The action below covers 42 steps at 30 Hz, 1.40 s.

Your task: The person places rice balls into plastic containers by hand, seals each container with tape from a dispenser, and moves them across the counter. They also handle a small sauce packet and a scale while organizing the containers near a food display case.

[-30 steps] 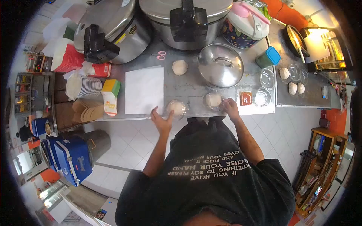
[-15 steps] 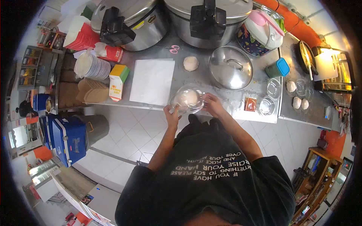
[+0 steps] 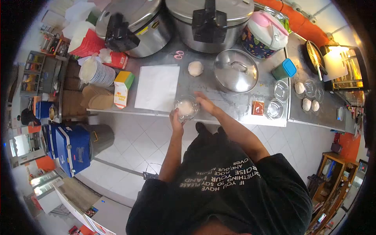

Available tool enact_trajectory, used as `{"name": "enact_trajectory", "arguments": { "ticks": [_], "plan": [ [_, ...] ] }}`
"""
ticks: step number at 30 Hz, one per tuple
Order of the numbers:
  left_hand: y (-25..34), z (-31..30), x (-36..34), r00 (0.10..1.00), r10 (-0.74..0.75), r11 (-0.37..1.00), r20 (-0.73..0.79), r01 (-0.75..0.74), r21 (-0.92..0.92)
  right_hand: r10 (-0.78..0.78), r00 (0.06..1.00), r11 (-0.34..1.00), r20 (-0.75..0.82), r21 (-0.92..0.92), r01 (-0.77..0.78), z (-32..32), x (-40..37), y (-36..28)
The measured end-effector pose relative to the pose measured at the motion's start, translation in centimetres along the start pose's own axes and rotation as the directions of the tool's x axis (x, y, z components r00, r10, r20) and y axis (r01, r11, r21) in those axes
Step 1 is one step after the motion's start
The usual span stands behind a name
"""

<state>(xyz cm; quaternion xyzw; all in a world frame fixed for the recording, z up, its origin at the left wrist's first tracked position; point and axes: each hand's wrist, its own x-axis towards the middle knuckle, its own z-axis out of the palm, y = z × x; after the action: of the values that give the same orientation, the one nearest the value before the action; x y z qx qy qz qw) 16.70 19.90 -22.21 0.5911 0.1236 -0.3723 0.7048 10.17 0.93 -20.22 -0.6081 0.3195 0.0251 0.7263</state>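
A clear plastic bowl [image 3: 192, 115] with a pale round ball [image 3: 185, 108] inside is held between my hands, overlapping the front edge of the steel table. My left hand [image 3: 178, 120] grips its near left side, thumb up against the wall. At the right rim, my right hand [image 3: 206, 105] has its fingers closed along the edge, partly blurred. Just beyond the bowl, a similar pale ball [image 3: 195, 68] rests on the table. To its left lies a stack of white paper sheets [image 3: 157, 87], and on its right is a round steel lid [image 3: 236, 71].
Two large steel cookers [image 3: 156, 33] stand at the back, with pink-handled scissors [image 3: 178, 55] before them. On the right are a teal-lidded container [image 3: 289, 68], a red sauce packet [image 3: 257, 108] and clear bowls [image 3: 275, 109]. Stacked cups [image 3: 98, 73] and a carton [image 3: 123, 88] stand left.
The bowl and both hands have shifted slightly left. The right hand has moved up along the bowl's right rim, and the ball inside shows less blur. The whole view has shifted a little.
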Motion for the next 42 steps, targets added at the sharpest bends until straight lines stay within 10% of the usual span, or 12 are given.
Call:
{"name": "enact_trajectory", "arguments": {
  "ticks": [4, 6, 13, 23, 29, 33, 36, 39, 42],
  "plan": [
    [0.6, 1.1, -0.7, 0.999, 0.036, 0.998, 0.033, -0.034, -0.057, 0.031, 0.969, 0.902, 0.246, 0.411, -0.133, 2.5, -0.6, -2.2],
    [1.2, 2.0, -1.6, 0.978, 0.044, 0.996, 0.206, -0.026, -0.089, -0.106, 0.962, 0.946, 0.252, 0.322, 0.020, 2.5, 1.9, 2.1],
    [-0.5, 9.3, -8.4, 0.975, -0.011, 1.000, 0.220, 0.007, 0.021, -0.050, 0.992, 0.876, -0.118, 0.472, 0.101, -3.5, -10.9, 0.6],
    [-16.9, 39.5, -11.6, 0.803, -0.164, 0.922, 0.573, -0.083, 0.379, -0.011, 0.698, 0.942, -0.716, 0.226, 0.247, -32.8, -29.7, 2.9],
    [-27.9, 57.8, -6.5, 0.621, -0.378, 0.890, 0.687, 0.039, 0.455, 0.040, 0.636, 0.858, -0.771, 0.353, 0.373, -51.5, -29.1, 8.5],
    [-29.2, 62.1, -5.7, 0.643, -0.409, 0.896, 0.647, 0.149, 0.419, -0.072, 0.509, 0.981, -0.858, 0.032, 0.192, -55.3, -28.1, 7.7],
    [-27.4, 63.6, -8.8, 0.777, -0.309, 0.889, 0.549, 0.031, 0.457, -0.525, 0.167, 0.842, -0.835, -0.538, -0.042, -54.3, -30.7, 3.8],
    [-26.9, 64.1, -10.2, 0.854, -0.160, 0.875, 0.494, -0.109, 0.472, -0.648, 0.440, 0.615, -0.621, -0.768, -0.179, -53.8, -31.1, 3.5],
    [-25.6, 64.2, -11.5, 0.855, -0.106, 0.861, 0.507, -0.176, 0.477, -0.641, 0.354, 0.684, -0.682, -0.716, -0.140, -53.9, -30.7, 4.1]
  ]
}}
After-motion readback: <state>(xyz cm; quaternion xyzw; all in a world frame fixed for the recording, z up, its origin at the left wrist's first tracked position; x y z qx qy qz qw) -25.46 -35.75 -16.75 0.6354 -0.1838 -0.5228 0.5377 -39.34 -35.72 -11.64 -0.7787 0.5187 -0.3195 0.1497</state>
